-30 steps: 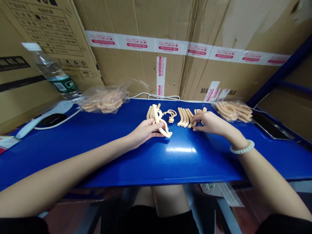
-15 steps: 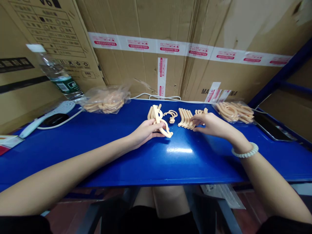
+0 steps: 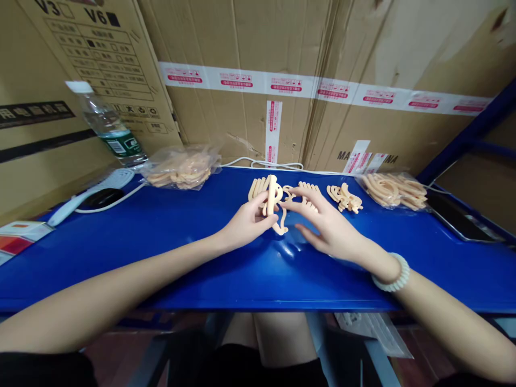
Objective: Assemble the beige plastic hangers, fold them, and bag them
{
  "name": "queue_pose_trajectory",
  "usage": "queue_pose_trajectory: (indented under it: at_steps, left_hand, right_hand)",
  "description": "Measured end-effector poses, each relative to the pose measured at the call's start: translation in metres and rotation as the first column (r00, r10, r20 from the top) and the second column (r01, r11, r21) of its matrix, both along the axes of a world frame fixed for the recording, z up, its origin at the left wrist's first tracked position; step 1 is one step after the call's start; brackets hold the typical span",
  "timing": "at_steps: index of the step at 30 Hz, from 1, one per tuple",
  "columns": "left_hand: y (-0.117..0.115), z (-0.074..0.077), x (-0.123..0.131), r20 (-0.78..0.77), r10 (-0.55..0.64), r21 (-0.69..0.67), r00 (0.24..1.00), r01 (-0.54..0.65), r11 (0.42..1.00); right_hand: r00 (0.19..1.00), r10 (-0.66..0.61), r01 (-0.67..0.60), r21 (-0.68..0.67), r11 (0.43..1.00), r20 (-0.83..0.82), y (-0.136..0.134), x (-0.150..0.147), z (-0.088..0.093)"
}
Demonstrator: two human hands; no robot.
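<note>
My left hand (image 3: pixel 244 224) is closed around a beige plastic hanger (image 3: pixel 272 192), a folding kind with curved parts, held up over the blue table. Close on its right side is my right hand (image 3: pixel 331 228), fingers spread, with fingertips by the hanger; whether they touch it I cannot tell. Behind my left hand lies a row of beige arm pieces (image 3: pixel 257 187). Another row of slanted pieces (image 3: pixel 308 187) is partly hidden by my right fingers. Curved hook pieces (image 3: pixel 287 190) show between the rows. Small beige parts (image 3: pixel 345 198) lie heaped farther right.
Clear bags of beige parts stand at the back left (image 3: pixel 181 169) and back right (image 3: pixel 397 189). On the left are a water bottle (image 3: pixel 116 137), a white power strip (image 3: pixel 94 193) and a small box (image 3: pixel 24 236). A dark phone-like slab (image 3: pixel 461 217) lies right. Cardboard (image 3: pixel 226 118) walls the back.
My right hand has left the small parts on the right and come left and nearer, up to the hanger. The hanger in my left hand has turned more upright. The whole view has shifted slightly.
</note>
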State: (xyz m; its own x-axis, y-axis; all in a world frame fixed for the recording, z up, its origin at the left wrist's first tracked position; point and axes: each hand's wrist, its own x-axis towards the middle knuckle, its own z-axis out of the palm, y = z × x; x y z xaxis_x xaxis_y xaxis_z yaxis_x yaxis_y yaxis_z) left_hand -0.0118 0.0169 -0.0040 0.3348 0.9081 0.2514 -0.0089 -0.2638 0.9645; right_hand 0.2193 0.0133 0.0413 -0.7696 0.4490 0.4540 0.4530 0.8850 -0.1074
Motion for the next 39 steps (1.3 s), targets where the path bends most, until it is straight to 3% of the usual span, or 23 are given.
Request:
queue_pose_trajectory:
  at_steps: [3,8,11,14,17,20,22,29,33,36,39]
  left_hand:
    - [-0.006,0.005,0.0,-0.016,-0.018,0.113,1.0,0.02,0.993]
    - [-0.009,0.008,-0.001,-0.015,0.09,0.177,0.996,-0.086,0.98]
    - [-0.007,0.008,-0.003,0.03,0.187,0.168,0.982,-0.189,0.967]
    - [-0.006,0.008,-0.003,0.04,0.228,0.135,0.973,-0.231,0.963]
    - [-0.006,0.007,-0.002,-0.007,0.19,0.123,0.982,-0.188,0.974]
    - [-0.008,0.005,-0.001,-0.088,0.169,0.2,0.982,-0.149,0.968]
    - [-0.008,0.006,-0.002,-0.123,0.191,0.242,0.974,-0.157,0.958]
    - [-0.012,0.007,-0.006,-0.246,0.358,0.415,0.901,-0.236,0.878]
    - [-0.014,0.003,-0.006,-0.379,0.359,0.521,0.853,-0.123,0.844]
    - [-0.014,0.0,-0.004,-0.405,0.306,0.502,0.862,-0.071,0.862]
    - [-0.013,-0.001,-0.003,-0.447,0.302,0.487,0.842,-0.054,0.872]
  right_hand:
    - [0.999,-0.013,0.011,0.041,0.999,0.04,-0.005,-0.005,-0.005]
    - [0.998,-0.062,0.061,0.048,0.997,0.024,-0.003,-0.002,-0.006]
    - [0.998,-0.067,0.067,-0.011,0.998,-0.009,-0.002,-0.001,-0.005]
    - [0.996,-0.044,0.03,-0.164,0.986,-0.08,-0.001,0.0,-0.004]
    - [0.982,0.001,-0.074,-0.376,0.924,-0.191,0.001,0.001,-0.003]
    - [0.931,0.003,-0.226,-0.571,0.789,-0.365,0.002,0.001,-0.003]
    - [0.889,-0.063,-0.276,-0.64,0.717,-0.454,0.003,0.001,-0.002]
    - [0.779,-0.347,-0.16,-0.7,0.696,-0.523,0.015,0.006,-0.001]
    - [0.823,-0.341,-0.144,-0.748,0.648,-0.454,0.015,0.003,-0.007]
    - [0.913,-0.238,-0.142,-0.805,0.576,-0.331,0.009,-0.002,-0.011]
    - [0.945,-0.18,-0.143,-0.843,0.519,-0.271,0.004,-0.005,-0.013]
